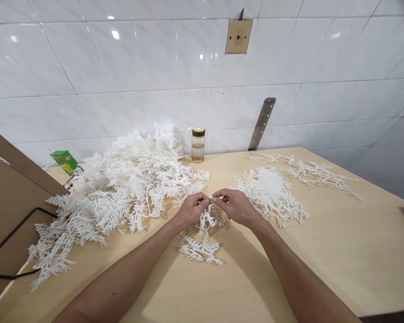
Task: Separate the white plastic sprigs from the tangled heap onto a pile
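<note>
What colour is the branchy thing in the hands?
The thin, branching piece is white, clearest in head view.

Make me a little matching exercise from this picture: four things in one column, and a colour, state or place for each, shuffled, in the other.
Things:
1. Bottle
2. Small box
3. Large white heap
4. White sprig

Descriptions:
A. Held between the left hand and right hand
B. Mostly green
C. Spread over the left side of the table
D. Upright, partly filled with liquid

Pairs: 1-D, 2-B, 3-C, 4-A
</note>
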Demonstrator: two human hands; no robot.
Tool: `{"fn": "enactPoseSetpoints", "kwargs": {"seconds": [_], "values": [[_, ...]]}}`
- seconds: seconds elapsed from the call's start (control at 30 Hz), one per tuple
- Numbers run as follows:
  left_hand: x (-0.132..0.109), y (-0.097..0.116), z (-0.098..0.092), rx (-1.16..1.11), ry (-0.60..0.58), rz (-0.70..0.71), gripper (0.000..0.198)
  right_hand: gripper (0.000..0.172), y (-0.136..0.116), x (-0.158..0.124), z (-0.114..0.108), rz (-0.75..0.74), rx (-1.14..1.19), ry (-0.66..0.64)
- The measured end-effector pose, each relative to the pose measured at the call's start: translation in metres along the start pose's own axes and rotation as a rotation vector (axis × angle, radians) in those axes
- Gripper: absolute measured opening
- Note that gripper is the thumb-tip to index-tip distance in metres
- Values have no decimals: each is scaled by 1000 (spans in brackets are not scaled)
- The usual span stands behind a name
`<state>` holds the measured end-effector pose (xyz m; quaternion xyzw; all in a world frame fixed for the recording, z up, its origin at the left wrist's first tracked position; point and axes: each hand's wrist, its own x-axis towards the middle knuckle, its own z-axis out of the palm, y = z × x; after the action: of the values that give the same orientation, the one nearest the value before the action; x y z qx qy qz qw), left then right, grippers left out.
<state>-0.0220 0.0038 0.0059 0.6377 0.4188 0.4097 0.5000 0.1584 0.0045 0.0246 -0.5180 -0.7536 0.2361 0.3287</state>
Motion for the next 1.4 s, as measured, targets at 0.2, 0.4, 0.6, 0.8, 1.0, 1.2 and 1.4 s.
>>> {"fn": "enactPoseSetpoints", "kwargs": {"seconds": [0.2,0.4,0.6,0.8,1.0,1.2,1.4], "values": [[-1,2,1,-7,-25,-42,31,22,2,-1,-1,8,-55,-4],[-2,1,2,88,-27,-46,26,13,-4,-5,4,-43,-241,67],[-1,3,3,145,-4,-37,26,18,-8,1,17,-69,-447,115],[-3,2,0,59,47,1,29,15,29,8,-24,292,-396,389],[-1,-2,0,-9,53,-22,31,22,42,2,-44,234,-311,553],[1,-4,-1,-92,37,-43,31,17,0,-5,0,-177,-47,125],[2,-5,0,-123,30,-32,32,11,-2,-4,8,-144,-98,122]]}}
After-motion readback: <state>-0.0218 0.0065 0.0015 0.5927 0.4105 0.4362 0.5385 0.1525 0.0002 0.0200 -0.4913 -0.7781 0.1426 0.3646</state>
